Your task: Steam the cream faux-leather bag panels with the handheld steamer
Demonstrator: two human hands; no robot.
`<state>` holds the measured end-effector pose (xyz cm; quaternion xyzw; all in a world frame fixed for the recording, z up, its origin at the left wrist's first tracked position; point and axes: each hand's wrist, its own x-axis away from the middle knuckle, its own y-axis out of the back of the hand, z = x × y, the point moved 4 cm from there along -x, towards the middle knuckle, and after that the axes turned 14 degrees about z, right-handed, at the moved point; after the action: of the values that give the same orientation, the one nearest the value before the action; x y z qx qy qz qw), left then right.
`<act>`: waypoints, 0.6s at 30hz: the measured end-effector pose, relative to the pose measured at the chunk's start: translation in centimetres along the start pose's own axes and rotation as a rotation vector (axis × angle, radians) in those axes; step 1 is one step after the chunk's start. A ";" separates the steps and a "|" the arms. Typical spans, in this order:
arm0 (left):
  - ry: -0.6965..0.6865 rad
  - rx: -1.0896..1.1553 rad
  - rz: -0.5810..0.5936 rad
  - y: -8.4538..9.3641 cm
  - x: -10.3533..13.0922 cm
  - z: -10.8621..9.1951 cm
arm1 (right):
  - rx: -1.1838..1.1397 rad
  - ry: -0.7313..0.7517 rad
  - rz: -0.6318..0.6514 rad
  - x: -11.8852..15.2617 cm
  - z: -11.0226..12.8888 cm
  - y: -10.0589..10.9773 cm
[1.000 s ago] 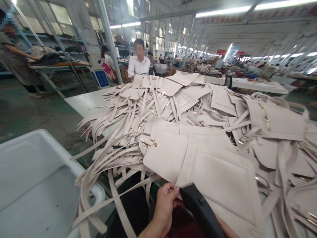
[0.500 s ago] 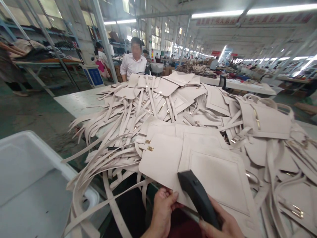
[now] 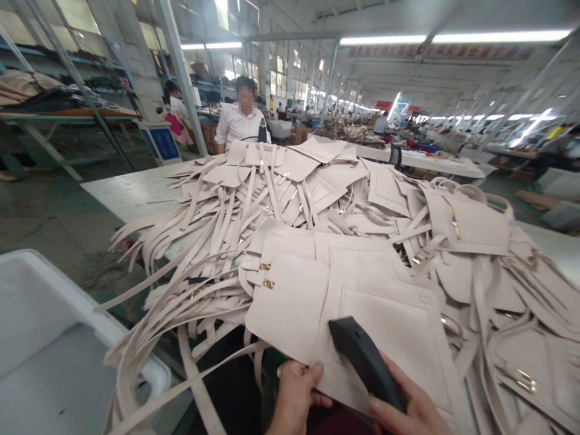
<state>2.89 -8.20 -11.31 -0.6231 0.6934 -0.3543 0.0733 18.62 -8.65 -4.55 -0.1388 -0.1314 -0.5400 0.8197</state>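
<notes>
Left hand (image 3: 296, 396) is pinching beige bag panel (image 3: 399, 329) at tabletop's (image 3: 120, 190) near edge | right hand (image 3: 410, 399) is clasping black handheld tool (image 3: 366, 356) | panel is looking light, pliable, best edge-held

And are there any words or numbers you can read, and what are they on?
None that I can read for sure.
Long sign near the ceiling: red writing, too blurred.
Red banner far back: too small.
Blue panel on the left: too small to tell.
Black tool and beige pieces: no writing I can see.
</notes>
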 end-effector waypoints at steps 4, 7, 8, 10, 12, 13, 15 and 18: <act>-0.013 0.018 -0.039 0.6 -0.3 0.6 | -0.059 -0.075 0.100 -2.3 1.5 -0.3; -0.018 0.036 -0.078 0.8 -0.5 1.0 | -0.059 -0.017 0.065 -4.4 2.8 0.8; -0.024 0.044 -0.088 0.8 -0.5 1.0 | -0.056 0.014 0.054 -5.1 3.2 1.3; -0.032 0.065 -0.102 0.8 -0.5 1.1 | -0.039 0.075 0.019 -6.1 4.0 2.4; -0.033 0.084 -0.109 0.8 -0.4 1.2 | -0.020 0.124 -0.031 -6.3 4.6 3.5; -0.031 0.089 -0.108 0.9 -0.3 1.3 | -0.007 0.136 -0.048 -6.1 4.7 3.9; -0.032 0.091 -0.094 1.0 -0.3 1.4 | 0.020 0.134 -0.061 -5.1 4.7 4.3; -0.038 0.084 -0.066 1.1 -0.4 1.5 | 0.075 0.076 -0.041 -2.9 3.9 4.1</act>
<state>2.88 -8.53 -13.23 -0.6485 0.6555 -0.3735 0.1010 21.00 -3.19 -2.40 -0.0848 -0.1232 -0.5562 0.8175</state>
